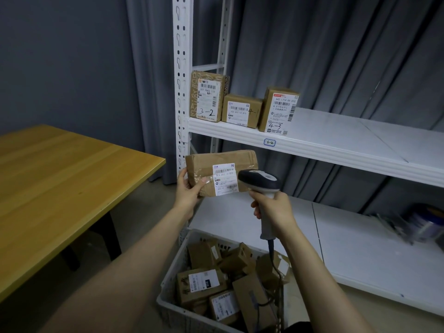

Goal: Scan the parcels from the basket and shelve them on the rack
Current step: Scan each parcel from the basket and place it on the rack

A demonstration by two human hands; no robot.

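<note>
Left hand (189, 192) is holding a brown taped parcel (216, 164) by its lower left corner, thumb lying across the front and fingers curling behind. The parcel is hanging in the air in front of the rack (182, 56), below the upper shelf (336, 131) and above the basket (174, 265).

Its white label (224, 179) is facing the camera, showing a barcode and what looks like "502 602 12 815"; the smaller print is not readable.

Right hand (274, 209) is gripping the handle of a grey and black scanner (260, 180), all fingers wrapping round it. The scanner head is pointing at the label and sitting just beside the parcel's right edge. Its cable (276, 265) is trailing down into the basket.

Three boxes are standing in a row at the left end of the upper shelf:
- left box (207, 96), label reading "507 P802 170", with "3-2" handwritten
- middle box (241, 110), label reading "502 602 12 815", with "4-1" handwritten
- right box (278, 109), label reading "642 L714 00 015", with "4-3" handwritten

A small tag (269, 142) on the shelf's front edge is reading "6-2".

More brown parcels (201, 284) are lying jumbled in the basket on the floor; their labels are too small to read.

A yellow wooden table (60, 176) is standing to the left. A grey curtain (336, 56) is hanging behind the rack.
</note>
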